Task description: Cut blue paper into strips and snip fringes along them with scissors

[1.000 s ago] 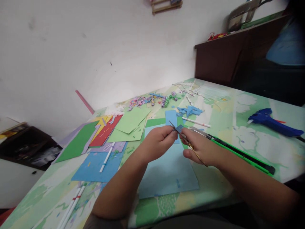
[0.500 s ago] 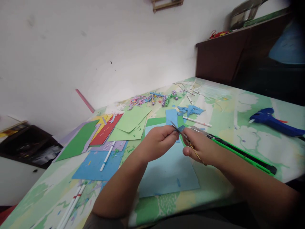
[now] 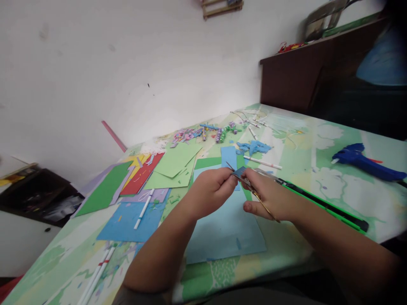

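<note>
- Left hand [image 3: 213, 189] pinching a small dark-blue paper piece [image 3: 239, 171], seemingly part-cut!
- Right hand [image 3: 270, 195] working gold-handled metal scissors [image 3: 255, 192].
- Crumpled blue paper cuttings [image 3: 257, 147] done; flat blue paper rectangle [image 3: 228, 156] apparently left.

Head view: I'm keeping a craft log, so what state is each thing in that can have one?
Scissors: held in the right hand, how far open unclear
Small blue piece: held up in the left hand
Green cutter: lying down, blade extension unclear
Blue glue gun: lying on its side
Light-blue sheet: lying flat
Red sheet: lying flat
</note>
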Demonstrator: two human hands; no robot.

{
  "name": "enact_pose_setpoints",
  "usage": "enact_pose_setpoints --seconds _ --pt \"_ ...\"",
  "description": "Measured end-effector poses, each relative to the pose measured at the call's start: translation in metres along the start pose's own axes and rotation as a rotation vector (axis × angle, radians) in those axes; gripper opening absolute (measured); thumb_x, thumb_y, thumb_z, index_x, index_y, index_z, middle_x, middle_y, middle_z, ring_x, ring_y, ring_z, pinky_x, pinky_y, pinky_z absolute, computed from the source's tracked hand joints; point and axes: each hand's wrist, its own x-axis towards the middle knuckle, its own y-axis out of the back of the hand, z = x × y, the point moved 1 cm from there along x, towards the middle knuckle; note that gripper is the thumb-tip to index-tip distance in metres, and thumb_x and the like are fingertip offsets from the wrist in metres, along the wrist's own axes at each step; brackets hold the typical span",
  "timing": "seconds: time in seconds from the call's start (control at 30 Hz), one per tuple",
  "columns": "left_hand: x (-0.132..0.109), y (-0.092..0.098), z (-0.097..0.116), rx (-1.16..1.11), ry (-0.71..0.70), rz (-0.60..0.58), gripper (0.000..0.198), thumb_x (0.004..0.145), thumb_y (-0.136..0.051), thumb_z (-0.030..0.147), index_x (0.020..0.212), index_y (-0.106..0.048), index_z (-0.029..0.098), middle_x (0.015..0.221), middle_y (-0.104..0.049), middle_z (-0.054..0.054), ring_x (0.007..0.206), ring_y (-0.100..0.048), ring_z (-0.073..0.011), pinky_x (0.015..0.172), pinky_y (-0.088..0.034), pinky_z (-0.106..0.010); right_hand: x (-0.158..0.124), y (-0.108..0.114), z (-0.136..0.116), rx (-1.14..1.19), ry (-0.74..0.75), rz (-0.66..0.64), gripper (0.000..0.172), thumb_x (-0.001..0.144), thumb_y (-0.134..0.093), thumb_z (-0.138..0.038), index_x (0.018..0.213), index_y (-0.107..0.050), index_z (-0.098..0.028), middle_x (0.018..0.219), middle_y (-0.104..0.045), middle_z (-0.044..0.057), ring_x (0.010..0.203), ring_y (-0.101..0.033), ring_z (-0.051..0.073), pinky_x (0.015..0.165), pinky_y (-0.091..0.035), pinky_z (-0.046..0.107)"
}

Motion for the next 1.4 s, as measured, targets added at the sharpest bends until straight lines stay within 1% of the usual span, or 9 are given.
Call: enact_pose_setpoints --seconds 0.17,0.33,0.47,0.63,0.8,0.93,1.13,1.3,1.4 --pt "0.0007 -0.0033 -0.0006 -0.050 -0.001 -0.007 0.023 0.080 -0.035 0.024 0.066 -0.051 0.016 0.057 -0.050 0.002 0.053 -0.045 -0.0082 0.052 -0.034 -0.020 0.0005 -0.0009 0.0001 -0.002 0.000 -0.003 0.045 0.072 -0.044 -0.059 0.087 -0.038 -0.017 0.072 -0.050 0.003 0.060 -0.042 0.014 0.054 -0.033 0.027" --pt "0.0010 -0.0041 0.0008 -0.121 0.022 -0.008 0.023 0.080 -0.035 0.025 0.065 -0.050 0.016 0.052 -0.046 0.004 0.048 -0.043 -0.0067 0.048 -0.033 -0.019 0.0006 -0.0024 -0.0005 0.000 0.022 0.012 0.053 0.071 -0.030 -0.069 0.082 -0.036 -0.018 0.069 -0.047 0.003 0.058 -0.040 0.015 0.053 -0.032 0.028" --pt "0.0008 -0.0049 0.0013 -0.126 0.045 -0.011 0.024 0.080 -0.035 0.026 0.065 -0.050 0.015 0.051 -0.045 0.004 0.047 -0.042 -0.0067 0.047 -0.033 -0.019 0.0007 -0.0036 0.0001 -0.008 0.025 -0.011 0.054 0.072 -0.023 -0.070 0.081 -0.035 -0.018 0.068 -0.047 0.003 0.057 -0.040 0.015 0.053 -0.032 0.028" --pt "0.0013 -0.0063 -0.0009 -0.143 0.085 -0.014 0.023 0.078 -0.037 0.027 0.063 -0.050 0.015 0.050 -0.046 0.004 0.048 -0.042 -0.0072 0.047 -0.033 -0.020 0.0015 -0.0040 0.0005 -0.098 -0.037 0.004 0.047 0.075 -0.027 -0.065 0.080 -0.035 -0.019 0.064 -0.047 0.002 0.054 -0.039 0.015 0.052 -0.029 0.027" --pt "0.0013 -0.0053 -0.0014 -0.193 0.108 -0.022 0.017 0.075 -0.039 0.021 0.065 -0.051 0.016 0.050 -0.046 0.005 0.047 -0.043 -0.0067 0.048 -0.034 -0.019 0.0030 -0.0049 0.0024 -0.150 -0.047 0.054 0.047 0.073 -0.030 -0.067 0.071 -0.032 -0.020 0.059 -0.045 -0.001 0.050 -0.037 0.013 0.049 -0.025 0.025" --pt "0.0001 -0.0037 -0.0006 -0.237 0.101 -0.012 0.018 0.077 -0.039 0.024 0.067 -0.051 0.016 0.050 -0.046 0.005 0.046 -0.042 -0.0063 0.048 -0.034 -0.019 0.0029 -0.0040 0.0041 -0.117 -0.020 0.081 0.051 0.070 -0.030 -0.071 0.071 -0.032 -0.021 0.058 -0.044 -0.002 0.049 -0.037 0.012 0.048 -0.024 0.024" --pt "-0.0010 -0.0013 -0.0024 -0.247 0.116 0.067 0.021 0.079 -0.037 0.028 0.067 -0.050 0.017 0.048 -0.043 0.006 0.044 -0.039 -0.0061 0.048 -0.033 -0.020 0.0028 -0.0006 0.0045 -0.050 0.016 0.070 0.052 0.068 -0.032 -0.072 0.075 -0.033 -0.020 0.062 -0.044 -0.001 0.052 -0.036 0.012 0.050 -0.027 0.024" --pt "0.0005 -0.0042 -0.0035 -0.186 0.073 0.022 0.022 0.079 -0.036 0.026 0.067 -0.051 0.016 0.051 -0.046 0.004 0.047 -0.042 -0.0072 0.048 -0.033 -0.020 0.0035 -0.0026 0.0050 -0.021 0.050 0.046 0.048 0.071 -0.036 -0.067 0.076 -0.033 -0.020 0.063 -0.043 -0.002 0.052 -0.035 0.011 0.049 -0.027 0.024" --pt "0.0008 -0.0054 -0.0033 -0.189 0.061 0.033 0.022 0.080 -0.036 0.027 0.068 -0.051 0.016 0.051 -0.046 0.004 0.047 -0.043 -0.0073 0.048 -0.034 -0.021 0.0034 -0.0034 0.0047 -0.006 0.053 0.049 0.047 0.071 -0.037 -0.066 0.076 -0.033 -0.020 0.063 -0.043 -0.002 0.052 -0.035 0.011 0.049 -0.027 0.024"
